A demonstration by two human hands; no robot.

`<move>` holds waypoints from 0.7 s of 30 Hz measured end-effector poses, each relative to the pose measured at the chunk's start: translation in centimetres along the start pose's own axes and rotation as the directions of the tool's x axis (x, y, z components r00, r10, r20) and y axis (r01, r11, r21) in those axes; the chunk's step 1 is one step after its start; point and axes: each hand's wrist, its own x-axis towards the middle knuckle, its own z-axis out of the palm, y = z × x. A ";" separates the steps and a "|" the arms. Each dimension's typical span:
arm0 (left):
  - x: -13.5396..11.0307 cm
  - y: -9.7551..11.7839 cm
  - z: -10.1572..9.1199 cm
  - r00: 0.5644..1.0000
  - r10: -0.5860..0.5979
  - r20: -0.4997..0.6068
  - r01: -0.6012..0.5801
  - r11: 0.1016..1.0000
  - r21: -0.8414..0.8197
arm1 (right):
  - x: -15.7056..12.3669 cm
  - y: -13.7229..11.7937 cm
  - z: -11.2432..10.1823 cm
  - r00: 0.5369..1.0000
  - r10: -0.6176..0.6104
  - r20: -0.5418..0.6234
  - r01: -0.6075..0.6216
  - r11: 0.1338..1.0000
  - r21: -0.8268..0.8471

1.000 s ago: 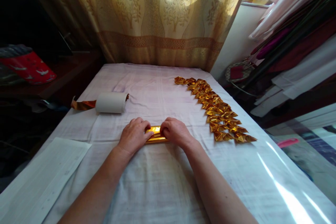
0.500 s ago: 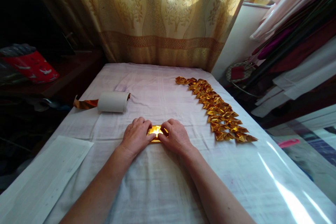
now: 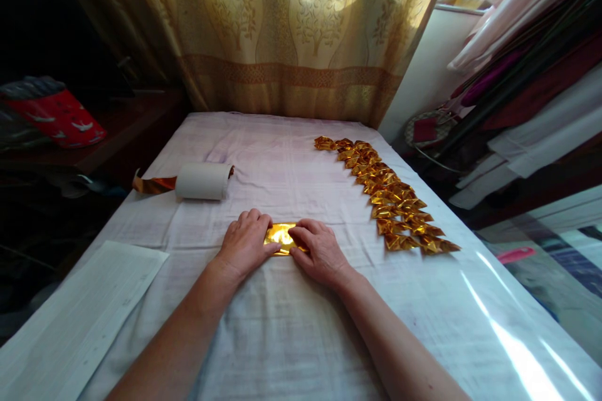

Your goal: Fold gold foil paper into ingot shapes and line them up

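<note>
A shiny gold foil paper (image 3: 281, 235), folded to a small flat rectangle, lies on the cloth-covered table between my hands. My left hand (image 3: 244, 239) grips its left end, with the thumb at the near edge and the fingers curled at the far side. At the other end, my right hand (image 3: 321, 249) holds the paper between thumb and bent fingers. The paper's two ends are hidden under my fingers. To the right, several folded gold foil pieces (image 3: 388, 191) stand nested in two rows.
A white roll (image 3: 203, 181) with a strip of gold foil (image 3: 155, 185) at its left lies at the back left. A sheet of white paper (image 3: 89, 319) rests at the near left. Behind the table (image 3: 277, 138) hangs a gold curtain (image 3: 291, 31).
My right hand has shifted slightly right and toward me, its thumb moving along the near edge. More of the gold paper's upper face shows. My left hand has barely moved.
</note>
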 end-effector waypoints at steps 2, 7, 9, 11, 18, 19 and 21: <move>0.0 0.0 0.0 1.000 -0.003 -0.002 0.003 1.000 -0.005 | -0.3 0.9 -0.1 0.998 -0.063 0.004 0.063 0.997 0.041; 0.1 0.1 0.0 1.000 -0.007 0.009 0.007 1.000 -0.007 | -0.5 2.3 -0.6 0.976 -0.214 0.033 0.210 0.973 0.098; 0.1 0.1 -0.1 1.000 -0.007 0.012 0.007 1.000 -0.003 | -0.4 2.4 -0.7 0.971 -0.237 0.039 0.232 0.966 0.111; 0.1 0.1 -0.1 1.000 -0.010 0.010 0.010 1.000 0.000 | -0.3 2.4 -0.8 0.972 -0.230 0.036 0.225 0.967 0.117; 0.0 0.2 0.0 1.000 -0.013 0.000 0.013 1.000 0.007 | -0.4 2.8 -0.5 0.966 -0.258 0.016 0.253 0.958 0.138; 0.0 0.2 0.0 1.000 -0.013 -0.001 0.013 1.000 0.004 | -0.5 2.9 -0.3 0.966 -0.259 0.008 0.256 0.956 0.143; 0.0 0.3 0.0 1.000 -0.013 -0.006 0.013 1.000 -0.002 | -0.8 3.2 0.1 0.965 -0.259 -0.040 0.262 0.954 0.148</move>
